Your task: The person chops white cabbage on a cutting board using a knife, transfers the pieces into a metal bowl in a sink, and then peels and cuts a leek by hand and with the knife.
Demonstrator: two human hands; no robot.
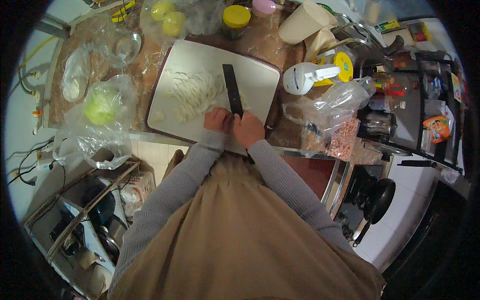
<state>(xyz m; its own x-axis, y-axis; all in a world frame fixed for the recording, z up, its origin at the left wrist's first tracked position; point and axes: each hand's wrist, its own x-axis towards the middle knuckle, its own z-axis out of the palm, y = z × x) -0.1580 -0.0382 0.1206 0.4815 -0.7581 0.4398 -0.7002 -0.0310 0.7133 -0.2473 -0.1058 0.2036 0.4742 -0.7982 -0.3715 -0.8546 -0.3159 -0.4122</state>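
Note:
A white cutting board (258, 75) with a dark rim lies on the brown counter. My right hand (248, 128) is closed around the handle end of a black-bladed kitchen knife (231, 84), whose blade points away from me across the board. Just left of the knife, my left hand (217, 120) rests near the board's front edge with its fingers curled; what lies beneath them is hidden. Pale, thin shreds of a vegetable (195, 90) are spread over the board's left and middle, with a few small pieces (158, 116) at its lower left.
Left of the board, a plastic bag holds a round green vegetable (100, 107). Behind stands a yellow-lidded jar (236, 18). At right are a white spray bottle (300, 78), a paper roll (304, 22), clear bags and a pack of peanuts (343, 138). A frying pan (380, 198) sits lower right.

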